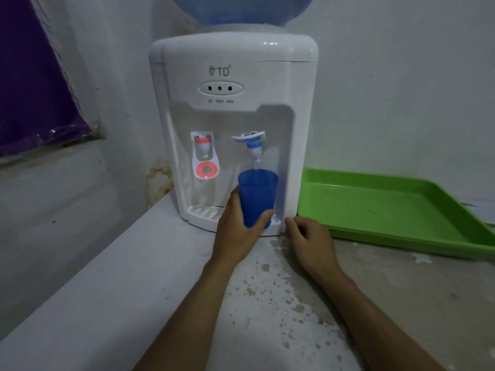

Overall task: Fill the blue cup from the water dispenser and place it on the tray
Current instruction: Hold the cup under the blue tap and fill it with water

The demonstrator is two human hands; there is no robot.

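water dispenser (233, 103) | brand "TD" on front | lamp labels beneath: "HOT", "POWER", "WARM", blurred

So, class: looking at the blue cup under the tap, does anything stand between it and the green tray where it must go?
Nothing on the counter blocks the way. The blue cup, held by the left hand, must clear the dispenser's right wall. The right hand rests near the green tray, which lies bare.

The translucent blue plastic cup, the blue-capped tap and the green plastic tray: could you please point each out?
translucent blue plastic cup (257, 194): head view, upper side wall.
blue-capped tap (253, 145): head view, blue collar above the nozzle.
green plastic tray (375, 210): head view, bare floor.
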